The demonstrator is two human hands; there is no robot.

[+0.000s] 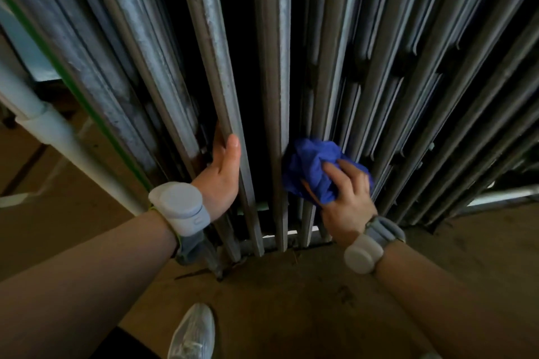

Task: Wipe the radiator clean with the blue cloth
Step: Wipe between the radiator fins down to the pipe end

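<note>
A tall grey metal radiator with many vertical ribs fills the upper view. My left hand grips one rib low down, thumb on the front and fingers hidden behind it. Just to the right, my right hand holds a bunched blue cloth and presses it against the lower part of the ribs near the middle. Both wrists carry white round devices on grey straps.
A white pipe with a green stripe beside it runs diagonally at the left. Brown floor lies below the radiator. A light grey shoe shows at the bottom centre. A metal pipe sits low at the right.
</note>
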